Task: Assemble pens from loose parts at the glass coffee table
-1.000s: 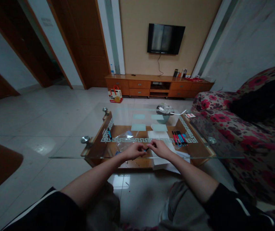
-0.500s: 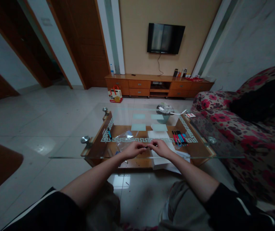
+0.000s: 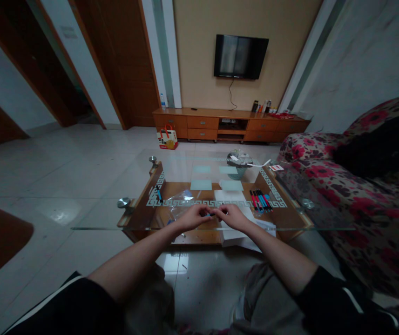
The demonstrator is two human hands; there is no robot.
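Observation:
Over the near edge of the glass table (image 3: 96,209), my left hand (image 3: 194,217) and my right hand (image 3: 231,217) meet with fingers closed. Their fingertips pinch a small dark and bluish pen part (image 3: 209,215); the fingers cover most of it. To the right of my hands, several red, blue and black pens (image 3: 260,200) lie side by side. A single blue and black pen (image 3: 159,193) rests on the left side of the table. Just beyond my left hand is a clear plastic bag (image 3: 181,200).
White paper (image 3: 232,236) and a white box show under the glass near my right forearm. Metal glass supports (image 3: 124,202) stand at the table's corners. A bin (image 3: 237,172) is behind the table, and a flowered sofa (image 3: 325,174) is on the right.
My fingers have shifted slightly around the small part, and a bluish bit now shows between them. My arms and the things on the table stay in place.

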